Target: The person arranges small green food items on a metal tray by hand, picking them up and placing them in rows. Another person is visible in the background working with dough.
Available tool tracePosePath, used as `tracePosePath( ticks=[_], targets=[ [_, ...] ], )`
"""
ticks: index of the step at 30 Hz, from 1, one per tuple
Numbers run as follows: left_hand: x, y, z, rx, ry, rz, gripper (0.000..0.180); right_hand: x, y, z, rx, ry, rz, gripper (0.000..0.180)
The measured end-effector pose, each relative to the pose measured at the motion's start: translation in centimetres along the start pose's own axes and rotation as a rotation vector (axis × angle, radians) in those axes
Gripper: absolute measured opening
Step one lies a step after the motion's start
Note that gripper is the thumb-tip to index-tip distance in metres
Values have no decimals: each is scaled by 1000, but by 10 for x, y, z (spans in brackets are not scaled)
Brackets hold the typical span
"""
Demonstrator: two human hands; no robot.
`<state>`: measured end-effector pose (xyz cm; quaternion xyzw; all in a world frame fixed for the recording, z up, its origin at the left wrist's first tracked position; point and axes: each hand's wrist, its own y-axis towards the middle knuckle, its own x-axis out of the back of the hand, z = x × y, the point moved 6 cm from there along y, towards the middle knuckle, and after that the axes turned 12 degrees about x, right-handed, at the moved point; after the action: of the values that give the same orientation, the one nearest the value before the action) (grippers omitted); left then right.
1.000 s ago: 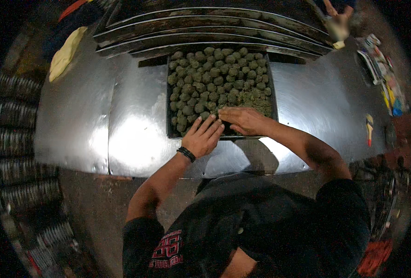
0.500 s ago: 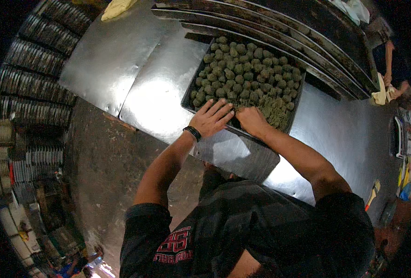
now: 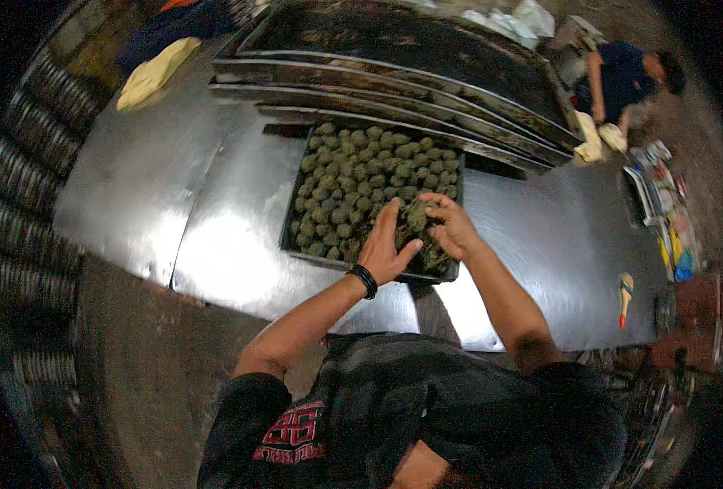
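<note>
A dark rectangular tray (image 3: 290, 213) holds many rough greenish-brown balls (image 3: 353, 173) in close rows. Loose crumbly mixture (image 3: 433, 259) of the same colour lies at its near right corner. My right hand (image 3: 457, 231) curls its fingers round a ragged clump of the mixture (image 3: 414, 217), above the tray. On the clump's left side is my left hand (image 3: 384, 251), with its fingers stretched out together and the thumb apart. Whether its palm touches the clump I cannot tell. A dark band circles my left wrist.
Large dark baking trays (image 3: 410, 69) are stacked behind the ball tray on the metal table (image 3: 239, 236). Pale yellow dough (image 3: 159, 73) lies far left. At the far right, a person (image 3: 619, 81) handles more dough (image 3: 589, 138). A brush (image 3: 625, 297) rests near the right edge.
The view has shifted, so the tray appears lower and further left. My right hand has risen from the mixture with a clump, and my left hand has turned from palm-down to upright beside it.
</note>
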<state>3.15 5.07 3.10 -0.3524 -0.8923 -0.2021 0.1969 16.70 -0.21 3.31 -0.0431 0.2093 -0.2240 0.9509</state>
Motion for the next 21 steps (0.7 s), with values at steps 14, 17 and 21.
tracePosePath(
  ticks=[14,17,21],
  targets=[
    [-3,38,14,-255,-107,341,38,9,-32,-43,-80,-1,-245,30],
    [-3,36,2,-175,-83,441,39,19,-33,-26,-29,-125,-272,24],
    [19,25,3,-155,85,276,38,29,-20,13,271,-1229,46,30]
  ],
)
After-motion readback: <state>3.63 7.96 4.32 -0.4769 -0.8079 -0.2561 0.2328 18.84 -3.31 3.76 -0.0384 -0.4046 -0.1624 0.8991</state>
